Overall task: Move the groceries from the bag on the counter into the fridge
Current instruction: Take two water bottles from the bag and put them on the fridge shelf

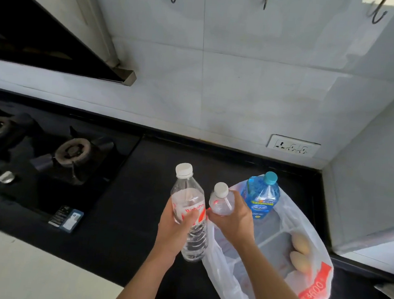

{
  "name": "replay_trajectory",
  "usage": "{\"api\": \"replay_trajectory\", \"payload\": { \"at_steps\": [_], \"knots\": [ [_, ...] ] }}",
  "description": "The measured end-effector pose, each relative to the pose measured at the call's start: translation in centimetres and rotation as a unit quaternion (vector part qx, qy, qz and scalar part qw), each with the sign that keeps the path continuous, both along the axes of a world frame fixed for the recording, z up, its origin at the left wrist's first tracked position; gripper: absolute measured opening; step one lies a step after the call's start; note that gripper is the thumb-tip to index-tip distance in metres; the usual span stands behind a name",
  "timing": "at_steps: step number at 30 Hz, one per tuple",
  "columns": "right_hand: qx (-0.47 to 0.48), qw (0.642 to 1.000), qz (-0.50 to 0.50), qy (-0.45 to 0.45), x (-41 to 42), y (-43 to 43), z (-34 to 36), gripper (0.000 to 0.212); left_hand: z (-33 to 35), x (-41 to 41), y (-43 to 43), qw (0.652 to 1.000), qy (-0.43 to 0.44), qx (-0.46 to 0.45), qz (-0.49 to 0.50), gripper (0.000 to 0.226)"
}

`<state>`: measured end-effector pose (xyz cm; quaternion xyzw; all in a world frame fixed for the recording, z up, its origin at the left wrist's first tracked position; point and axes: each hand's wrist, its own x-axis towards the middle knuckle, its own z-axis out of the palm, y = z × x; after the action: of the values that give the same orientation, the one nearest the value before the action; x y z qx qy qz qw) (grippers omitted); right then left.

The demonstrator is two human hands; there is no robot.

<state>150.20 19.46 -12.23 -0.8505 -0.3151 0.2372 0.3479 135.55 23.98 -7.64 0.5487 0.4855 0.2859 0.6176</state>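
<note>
A white plastic bag [307, 290] with red print lies open on the black counter [125, 226]. Inside it stands a blue bottle [262, 198] with a teal cap, and two pale round items [300, 250] lie near its right side. My left hand [174, 228] grips a tall clear water bottle [190, 206] with a white cap and red label, held above the counter just left of the bag. My right hand [232, 219] holds a second, smaller clear bottle [221, 200] with a white cap over the bag's mouth. The fridge is out of view.
A black gas hob [47, 155] with two burners and two knobs fills the counter's left. A small dark box [66, 219] lies at the hob's front edge. A wall socket [292, 145] sits behind the bag, and a tiled wall closes the right side.
</note>
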Motion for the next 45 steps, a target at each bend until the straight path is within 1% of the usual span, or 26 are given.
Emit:
{"api": "replay_trajectory", "payload": {
  "at_steps": [3,5,7,9,11,14,18,21,24,27,31,35,38,43,45],
  "knots": [
    [0.084,0.995,-0.036,0.034,-0.2,-1.2,1.6,0.079,0.9,0.0,-0.1,1.0,-0.011,-0.009,-0.001,0.032],
    [0.145,0.987,-0.04,0.053,-0.3,-1.9,2.9,0.082,1.3,0.3,-0.2,1.0,-0.021,-0.018,-0.002,0.03],
    [0.173,0.982,-0.032,0.062,-0.1,-2.7,4.0,0.081,2.0,0.8,-0.4,0.999,-0.032,-0.022,-0.008,0.03],
    [0.192,0.978,-0.039,0.068,0.4,-3.5,5.4,0.067,2.7,1.4,-0.6,0.999,-0.036,-0.02,-0.02,0.031],
    [0.22,0.97,-0.068,0.076,0.9,-4.5,6.7,0.052,3.4,2.0,-0.9,0.998,-0.05,-0.021,-0.035,0.034],
    [0.229,0.967,-0.079,0.082,1.2,-5.6,7.9,0.045,4.1,2.5,-1.1,0.996,-0.066,-0.03,-0.042,0.037],
    [0.218,0.968,-0.09,0.084,0.7,-6.6,8.0,0.051,4.7,2.8,-1.3,0.996,-0.064,-0.029,-0.05,0.037],
    [0.208,0.97,-0.1,0.082,-0.2,-6.7,7.9,0.05,4.7,2.2,-1.5,0.997,-0.058,-0.024,-0.044,0.041],
    [0.201,0.973,-0.078,0.081,-1.1,-6.3,8.1,0.046,4.6,1.3,-1.7,0.998,-0.055,-0.018,-0.024,0.038],
    [0.21,0.971,-0.045,0.104,-1.7,-5.7,8.9,0.043,5.0,-0.1,-2.0,0.999,-0.048,-0.004,-0.004,0.034],
    [0.215,0.968,0.015,0.126,-3.0,-5.0,10.0,0.05,5.6,-2.1,-2.8,0.998,-0.046,0.022,0.032,0.035],
    [0.205,0.967,0.072,0.135,-4.4,-4.8,10.4,0.073,6.5,-4.1,-4.7,0.993,-0.046,0.044,0.103,0.034],
    [0.19,0.964,0.123,0.137,-5.7,-5.8,10.6,0.069,6.6,-5.7,-7.1,0.984,-0.033,0.058,0.165,0.035],
    [0.162,0.957,0.19,0.147,-8.2,-8.1,10.1,0.071,5.8,-8.5,-11.8,0.965,0.002,0.062,0.255,0.036],
    [0.152,0.951,0.222,0.152,-9.2,-9.1,9.5,0.07,5.1,-9.9,-13.8,0.956,0.017,0.058,0.288,0.041]
  ]
}}
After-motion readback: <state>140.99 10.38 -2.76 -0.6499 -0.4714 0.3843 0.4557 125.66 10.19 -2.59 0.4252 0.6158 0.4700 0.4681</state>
